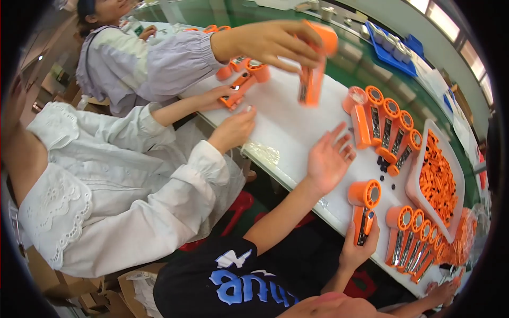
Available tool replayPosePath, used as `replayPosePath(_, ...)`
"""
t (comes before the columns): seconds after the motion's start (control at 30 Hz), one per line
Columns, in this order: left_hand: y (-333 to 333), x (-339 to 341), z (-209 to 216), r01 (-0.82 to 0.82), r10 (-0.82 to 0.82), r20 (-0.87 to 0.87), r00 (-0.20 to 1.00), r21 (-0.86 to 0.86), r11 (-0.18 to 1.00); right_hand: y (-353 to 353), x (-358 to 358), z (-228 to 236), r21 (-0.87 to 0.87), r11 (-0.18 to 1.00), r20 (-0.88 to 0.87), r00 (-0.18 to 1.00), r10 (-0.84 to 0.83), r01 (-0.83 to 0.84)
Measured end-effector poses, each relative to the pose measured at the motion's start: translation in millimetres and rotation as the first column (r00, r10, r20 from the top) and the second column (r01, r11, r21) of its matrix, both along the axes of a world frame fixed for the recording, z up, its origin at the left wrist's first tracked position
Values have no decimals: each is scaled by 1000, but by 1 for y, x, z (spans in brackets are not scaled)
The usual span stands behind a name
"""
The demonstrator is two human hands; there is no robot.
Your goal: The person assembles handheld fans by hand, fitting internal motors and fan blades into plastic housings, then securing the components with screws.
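Observation:
My left hand (pixel 330 161) is raised over the near edge of the white table (pixel 283 124), palm up, fingers spread and nothing in it. My right hand (pixel 363 241) is closed round the handle of an orange hair-dryer-shaped device (pixel 365 195). Its round head points up and has a grey centre; dark parts show along the handle. Beyond my left hand, a co-worker's hand (pixel 275 45) in a lavender sleeve holds a similar orange device (pixel 314 79) in the air, blurred by motion. Small black round pieces (pixel 383 164) lie between my hands and a row of such devices (pixel 389 119).
A second row of orange devices (pixel 411 238) stands to the right. Behind it, a white tray (pixel 412 183) holds many small orange parts. To my left, a co-worker in a white blouse (pixel 122 185) handles another device (pixel 241 87). A blue tray (pixel 392 53) lies at the back.

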State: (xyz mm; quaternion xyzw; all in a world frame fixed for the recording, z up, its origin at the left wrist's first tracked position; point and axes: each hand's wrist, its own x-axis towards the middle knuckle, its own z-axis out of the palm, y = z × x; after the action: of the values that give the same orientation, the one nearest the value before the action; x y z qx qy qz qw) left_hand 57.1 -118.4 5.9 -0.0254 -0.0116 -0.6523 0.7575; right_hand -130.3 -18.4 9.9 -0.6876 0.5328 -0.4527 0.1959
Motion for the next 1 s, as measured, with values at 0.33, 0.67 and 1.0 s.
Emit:
replayPosePath(0.33,48,-37,17,-84,-20,998,58,24,996,-14,-1,4,-276,961,-102,995,0,-28)
replayPosePath(0.67,41,-59,12,-173,79,984,-158,-106,979,-14,-10,-7,-330,943,-18,999,-51,42)
replayPosePath(1.0,42,-59,11,-210,120,962,-244,-173,962,-12,-11,3,-315,948,12,999,-51,52)
